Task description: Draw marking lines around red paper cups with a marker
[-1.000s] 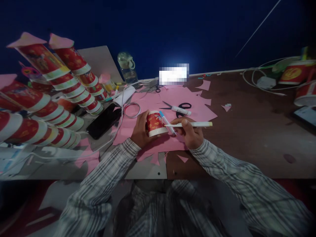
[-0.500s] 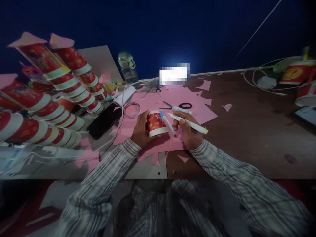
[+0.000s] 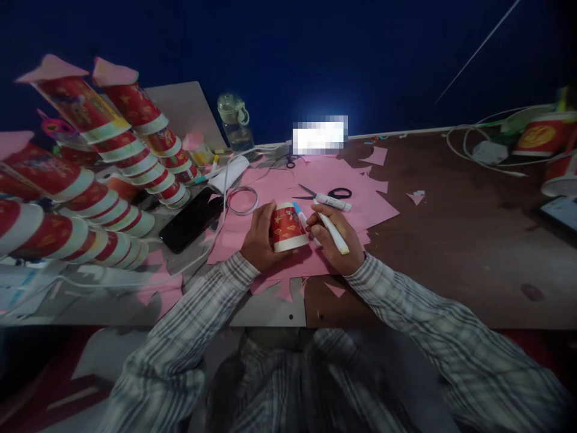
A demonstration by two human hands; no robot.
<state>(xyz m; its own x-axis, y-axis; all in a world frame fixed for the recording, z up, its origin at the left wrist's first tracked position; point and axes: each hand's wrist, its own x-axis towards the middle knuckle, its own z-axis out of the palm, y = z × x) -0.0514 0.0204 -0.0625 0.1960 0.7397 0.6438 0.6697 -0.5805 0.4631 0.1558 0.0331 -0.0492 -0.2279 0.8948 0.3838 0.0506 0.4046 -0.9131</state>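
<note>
My left hand (image 3: 256, 237) is wrapped round a red and white paper cup (image 3: 286, 227) that stands upside down on pink paper (image 3: 360, 201). My right hand (image 3: 338, 240) grips a white marker (image 3: 332, 230), its tip close to the cup's right side. A second pen with a blue end (image 3: 301, 215) lies between the cup and my right hand. Black-handled scissors (image 3: 331, 193) and another white marker (image 3: 331, 201) lie just behind my right hand.
Long stacks of red and white cups (image 3: 90, 180) fill the left. A black phone (image 3: 192, 219), a tape ring (image 3: 242, 200), a water bottle (image 3: 234, 123) and cables lie behind. More cups (image 3: 541, 135) stand far right on the brown table (image 3: 473, 240).
My right hand has turned the white marker from pointing sideways to the right to pointing down toward me, tip near the cup. My left hand stays on the cup.
</note>
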